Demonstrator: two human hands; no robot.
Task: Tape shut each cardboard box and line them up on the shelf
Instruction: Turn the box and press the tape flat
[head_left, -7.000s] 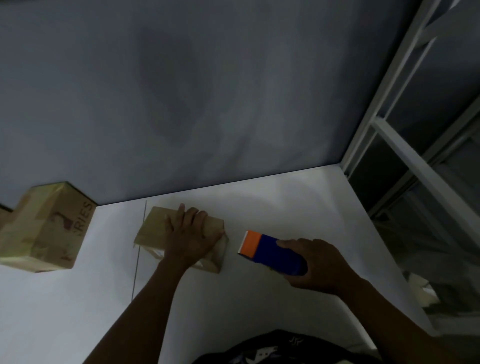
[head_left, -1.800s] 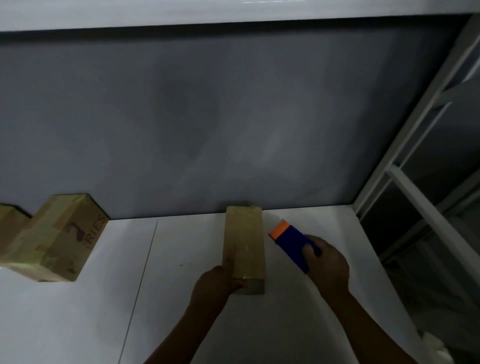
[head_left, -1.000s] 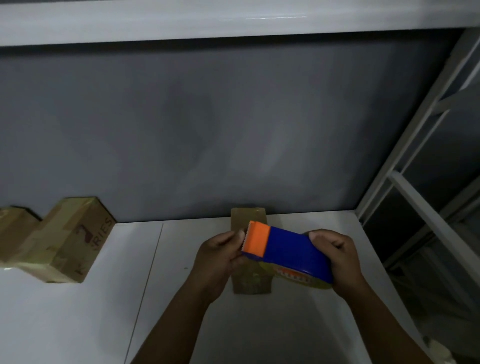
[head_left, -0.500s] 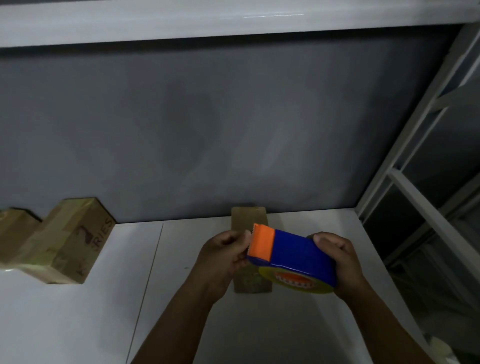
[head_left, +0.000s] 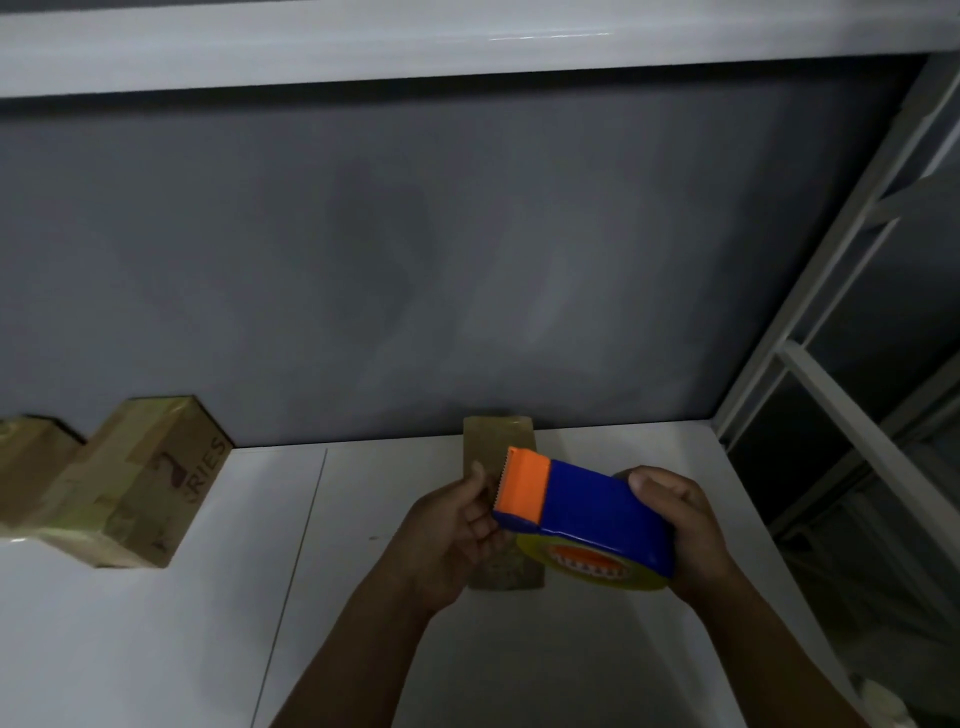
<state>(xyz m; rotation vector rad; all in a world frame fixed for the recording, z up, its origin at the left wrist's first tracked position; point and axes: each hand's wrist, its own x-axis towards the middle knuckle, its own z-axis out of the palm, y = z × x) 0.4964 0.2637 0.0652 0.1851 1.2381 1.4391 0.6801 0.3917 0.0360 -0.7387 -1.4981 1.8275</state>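
Observation:
A narrow cardboard box (head_left: 496, 441) lies lengthwise on the white shelf (head_left: 182, 649), its far end at the grey back wall. Above its near half I hold a blue tape dispenser (head_left: 597, 517) with an orange cutter end and a yellow roll under it. My right hand (head_left: 680, 525) grips the dispenser's rear. My left hand (head_left: 457, 525) has its curled fingers at the orange cutter end; whether they pinch the tape end is hidden. Both hands cover the middle of the box.
Two taped cardboard boxes stand at the left of the shelf: one with printed letters (head_left: 135, 478), another (head_left: 26, 457) cut by the frame edge. An upper shelf board (head_left: 467, 41) runs overhead. White rack uprights (head_left: 831, 270) close off the right side.
The dispenser has tilted and dropped slightly toward the box. My left hand stays at its orange end, my right hand at its rear. The box has not moved.

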